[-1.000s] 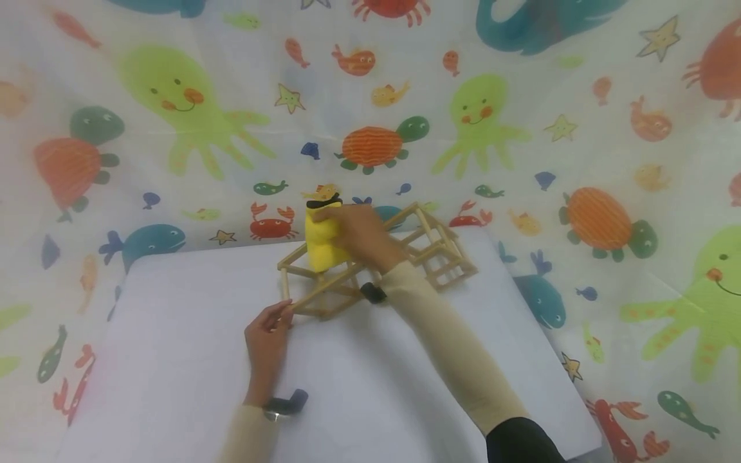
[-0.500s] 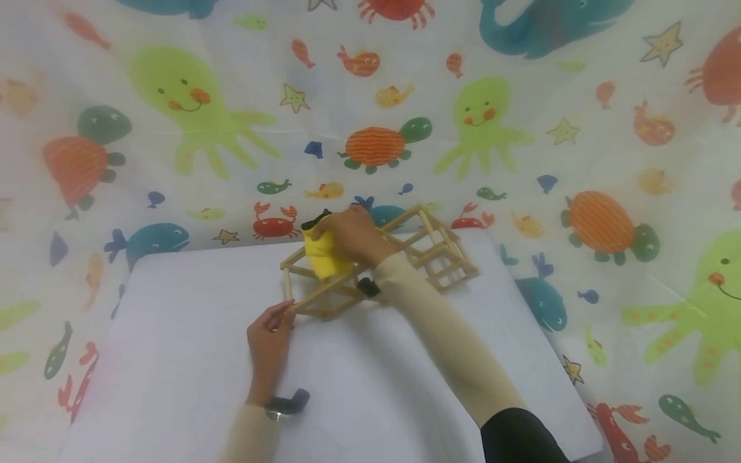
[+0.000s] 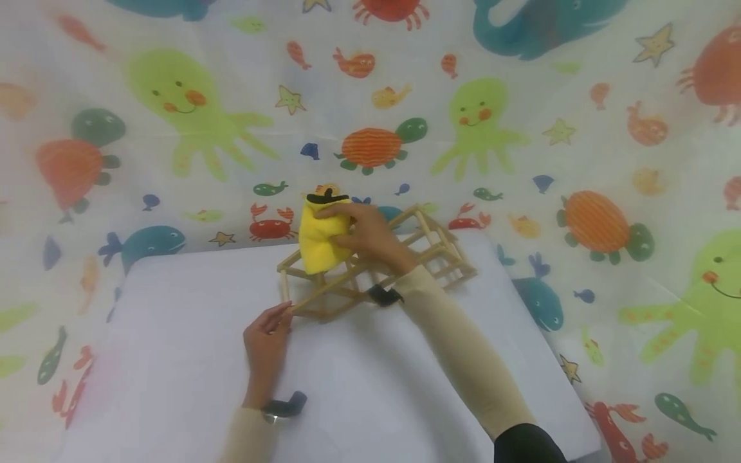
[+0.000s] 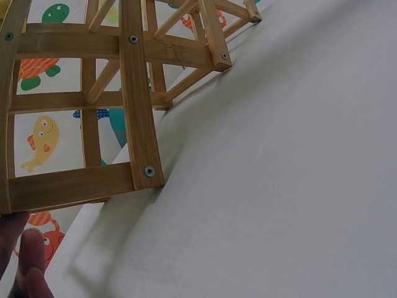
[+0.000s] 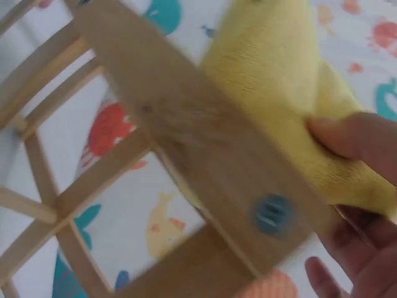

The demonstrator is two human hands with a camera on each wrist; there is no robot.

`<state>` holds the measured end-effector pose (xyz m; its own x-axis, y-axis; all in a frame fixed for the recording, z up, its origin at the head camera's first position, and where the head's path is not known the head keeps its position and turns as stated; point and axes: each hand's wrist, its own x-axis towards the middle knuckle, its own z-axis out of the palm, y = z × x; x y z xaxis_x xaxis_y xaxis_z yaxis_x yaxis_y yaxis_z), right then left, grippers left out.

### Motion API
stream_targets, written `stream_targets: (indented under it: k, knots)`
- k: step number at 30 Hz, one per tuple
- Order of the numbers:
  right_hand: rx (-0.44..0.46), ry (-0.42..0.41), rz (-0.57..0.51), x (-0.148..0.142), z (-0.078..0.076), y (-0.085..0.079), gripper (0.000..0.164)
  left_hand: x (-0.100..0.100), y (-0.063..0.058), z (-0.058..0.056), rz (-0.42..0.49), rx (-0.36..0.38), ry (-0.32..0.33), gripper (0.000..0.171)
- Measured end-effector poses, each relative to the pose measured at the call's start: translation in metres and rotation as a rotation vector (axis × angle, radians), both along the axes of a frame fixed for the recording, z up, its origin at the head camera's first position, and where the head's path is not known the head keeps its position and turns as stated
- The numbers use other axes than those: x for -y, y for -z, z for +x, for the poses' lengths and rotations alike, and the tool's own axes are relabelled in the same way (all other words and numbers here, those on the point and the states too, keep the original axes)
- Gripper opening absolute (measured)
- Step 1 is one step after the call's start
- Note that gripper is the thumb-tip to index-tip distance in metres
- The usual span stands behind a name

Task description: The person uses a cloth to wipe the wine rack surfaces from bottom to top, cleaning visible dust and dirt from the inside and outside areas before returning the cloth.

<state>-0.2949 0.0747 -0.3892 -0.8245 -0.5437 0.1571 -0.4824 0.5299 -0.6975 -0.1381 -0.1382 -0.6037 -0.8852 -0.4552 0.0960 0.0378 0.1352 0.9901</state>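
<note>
A slatted wooden rack (image 3: 332, 288), with metal screws in its slats, stands on the white table. At its near left corner, my left hand (image 3: 268, 341) holds the rack's end between thumb and fingers. A yellow cloth (image 3: 320, 238) with a black edge is pinched in my right hand (image 3: 373, 236), over the rack's left part. In the right wrist view the cloth (image 5: 273, 87) hangs right behind a rack slat (image 5: 205, 124), and the thumb (image 5: 353, 139) presses into it. Whether cloth and slat touch, I cannot tell. The left wrist view shows only fingertips (image 4: 31, 257) below the rack's corner.
The white tabletop (image 3: 173, 360) stretches left and in front of the rack. A sheet (image 3: 231, 128) printed with sea animals hangs close behind the table and down its sides. Both wrists wear dark straps, the left wrist strap (image 3: 283, 405) showing plainly.
Half a second ago my right hand had tilted the yellow cloth lower onto the rack; now the hand is further right and the cloth is raised more upright. My left hand stays at the corner.
</note>
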Motion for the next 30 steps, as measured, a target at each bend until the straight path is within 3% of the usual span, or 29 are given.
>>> stream_targets:
  k: [7, 13, 18, 21, 23, 27, 30]
  knots:
    - [-0.033, 0.187, -0.410, -0.046, 0.026, -0.016, 0.049, 0.002, -0.001, 0.009, -0.060, 0.012, 0.011, 0.022]
    - [0.019, 0.402, -0.572, -0.095, 0.046, -0.014, 0.048, 0.009, -0.006, 0.019, -0.211, 0.055, 0.039, 0.022]
    - [0.010, 0.484, -0.653, -0.130, 0.056, 0.001, 0.051, 0.016, -0.020, 0.021, -0.348, 0.145, -0.010, 0.028]
    - [0.018, 0.517, -0.656, -0.145, 0.061, 0.011, 0.052, 0.018, -0.035, 0.013, -0.415, 0.164, -0.019, 0.034]
    - [0.039, 0.524, -0.664, -0.149, 0.064, 0.016, 0.052, 0.017, -0.047, 0.005, -0.442, 0.152, 0.014, 0.038]
    - [0.058, 0.493, -0.707, -0.144, 0.064, 0.023, 0.053, 0.013, -0.072, -0.015, -0.477, 0.078, 0.133, 0.047]
    - [0.041, 0.460, -0.693, -0.129, 0.061, 0.025, 0.053, 0.004, -0.084, -0.028, -0.461, 0.019, 0.233, 0.053]
